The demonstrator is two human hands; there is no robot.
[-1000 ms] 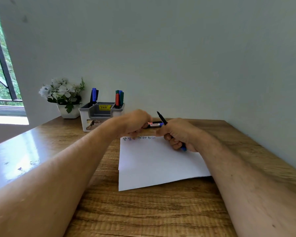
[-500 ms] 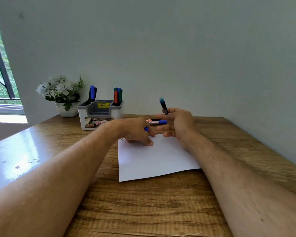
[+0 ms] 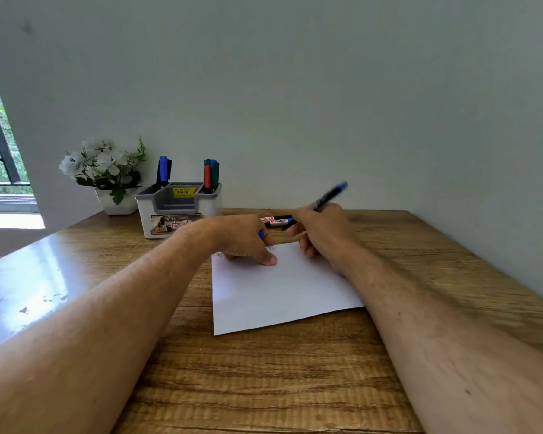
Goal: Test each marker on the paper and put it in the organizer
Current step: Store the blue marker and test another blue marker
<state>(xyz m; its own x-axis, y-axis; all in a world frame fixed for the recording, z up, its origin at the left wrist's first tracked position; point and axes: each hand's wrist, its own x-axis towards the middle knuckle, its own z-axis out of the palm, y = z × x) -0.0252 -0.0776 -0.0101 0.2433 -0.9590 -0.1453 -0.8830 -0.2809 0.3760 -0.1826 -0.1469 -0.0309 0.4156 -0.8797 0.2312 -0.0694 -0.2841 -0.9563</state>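
With the right hand (image 3: 322, 228) gripping the marker (image 3: 328, 195) and the left hand (image 3: 245, 238) pinching its blue cap (image 3: 261, 234) on the paper (image 3: 279, 286), lower the tip gently for a short stroke.

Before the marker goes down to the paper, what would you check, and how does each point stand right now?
1. Right hand grips the blue-ended marker: ok.
2. Cap off: blue cap in left hand: ok.
3. Left hand steadies the white paper sheet: ok.
4. Tip on paper: cannot tell, hidden.
5. Room in the grey plastic organizer: ok.
6. Another marker waits on the wooden table: ok.
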